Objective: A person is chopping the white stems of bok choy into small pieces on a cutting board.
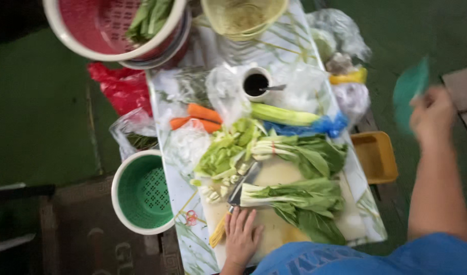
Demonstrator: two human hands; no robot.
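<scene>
On the cutting board point(274, 231) lies the bok choy point(299, 201); the left hand point(241, 237) rests flat, fingers spread, beside the knife point(242, 188). The right hand point(433, 114), blurred, closes on something green point(410, 89). Better to steady the stalks before slicing

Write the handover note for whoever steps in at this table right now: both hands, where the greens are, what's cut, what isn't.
Left hand: flat on the cutting board, fingers by the knife, holding nothing.
Right hand: raised off to the side, gripping a blurred green object; kind unclear.
Bok choy: whole bunches on the board, leaves to the right.
Done: a few cut stem ends beside the knife.
Left: bok choy and carrots uncut; green colander empty.
</scene>
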